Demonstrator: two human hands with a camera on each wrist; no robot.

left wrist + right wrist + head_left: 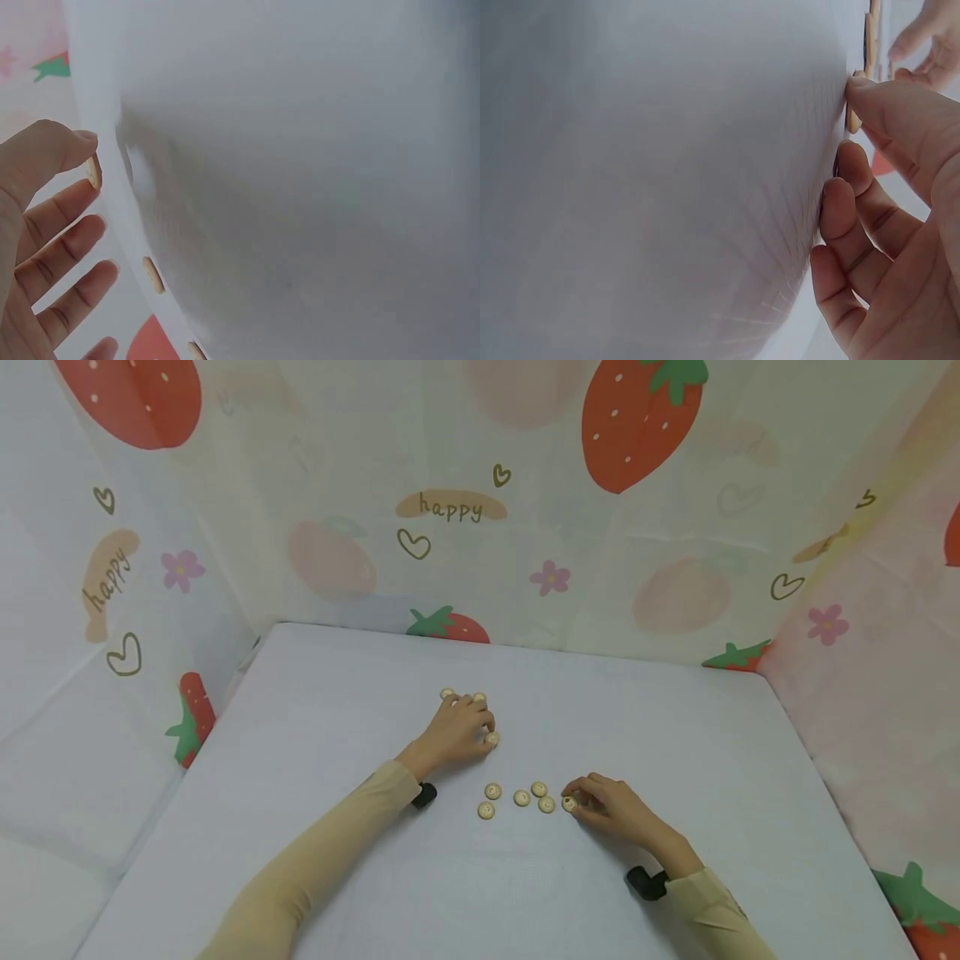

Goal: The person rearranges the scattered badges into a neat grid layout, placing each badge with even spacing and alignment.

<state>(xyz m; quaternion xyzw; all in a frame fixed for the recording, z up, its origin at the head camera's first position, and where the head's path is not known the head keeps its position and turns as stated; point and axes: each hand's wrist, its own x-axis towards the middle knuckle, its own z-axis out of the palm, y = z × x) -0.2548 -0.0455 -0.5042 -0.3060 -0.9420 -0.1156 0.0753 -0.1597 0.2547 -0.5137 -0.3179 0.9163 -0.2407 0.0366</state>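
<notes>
My left hand (454, 731) reaches over the far middle of the table and pinches a round cream wooden button (492, 738) between thumb and index finger. In the left wrist view that button (94, 172) stands on edge between the fingertips, the other fingers spread. Just beyond this hand lie a button (447, 692) at its left and another (480, 697) by its fingertips. Lower right, my right hand (611, 806) holds a button (570, 804) by its rim at the table surface, thumb against it; the right wrist view shows this button (854, 112) under the thumb.
Between the hands several loose buttons (522, 797) lie flat, two of them stacked in a short column at the left (487, 810). A white cloth covers the table (420, 893). Strawberry-printed curtains (450, 568) rise along its back and sides.
</notes>
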